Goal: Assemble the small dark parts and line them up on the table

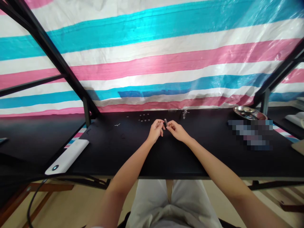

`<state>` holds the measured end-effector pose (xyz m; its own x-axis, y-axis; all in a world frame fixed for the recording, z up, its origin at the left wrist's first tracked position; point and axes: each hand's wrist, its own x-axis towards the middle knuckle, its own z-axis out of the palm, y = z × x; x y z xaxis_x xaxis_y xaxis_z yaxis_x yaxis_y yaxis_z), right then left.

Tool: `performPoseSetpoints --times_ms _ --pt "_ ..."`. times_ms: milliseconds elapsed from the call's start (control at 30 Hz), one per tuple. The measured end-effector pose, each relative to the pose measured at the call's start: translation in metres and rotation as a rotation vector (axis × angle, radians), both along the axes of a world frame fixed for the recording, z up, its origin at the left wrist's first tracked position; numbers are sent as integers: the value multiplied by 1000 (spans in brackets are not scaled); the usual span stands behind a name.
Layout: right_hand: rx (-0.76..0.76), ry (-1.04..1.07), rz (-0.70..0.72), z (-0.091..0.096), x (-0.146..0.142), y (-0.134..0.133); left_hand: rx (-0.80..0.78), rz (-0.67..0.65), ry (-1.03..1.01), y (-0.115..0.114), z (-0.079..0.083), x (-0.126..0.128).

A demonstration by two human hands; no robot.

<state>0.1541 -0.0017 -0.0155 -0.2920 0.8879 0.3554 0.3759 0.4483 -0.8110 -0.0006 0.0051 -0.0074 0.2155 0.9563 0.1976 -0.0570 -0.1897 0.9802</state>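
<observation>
Over the black table (pixel 114 148), my left hand (pixel 156 130) and my right hand (pixel 177 130) meet with pinched fingers. Between their fingertips is a small piece (pixel 166 121), pale grey and flat above with a dark part below. Both hands appear to grip it, but its kind is too small to make out. Just beyond my left hand, several tiny round, silvery parts (pixel 144 117) lie in two rows. Behind the hands, a row of small pale pieces (pixel 172 110) sits near the table's back edge. A clear small part with thin white strands (pixel 184 114) lies right of them.
A white elongated device (pixel 67 156) with a round display lies at the left, a black cable near it. White scraps (pixel 117 124) lie left of my hands. At the right are a shiny metal dish (pixel 249 113) and a blurred-out item (pixel 251 134). Black frame posts (pixel 86 110) flank a striped sheet.
</observation>
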Motion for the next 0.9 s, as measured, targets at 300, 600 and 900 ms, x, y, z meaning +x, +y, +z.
performPoseSetpoints --times_ms 300,600,900 --pt "32 -127 31 0 1 -1 60 4 91 2 -6 0" --pt "160 -336 -284 4 19 8 81 81 147 3 -11 0" --pt "66 -430 -629 -14 59 32 165 87 350 0 -10 0"
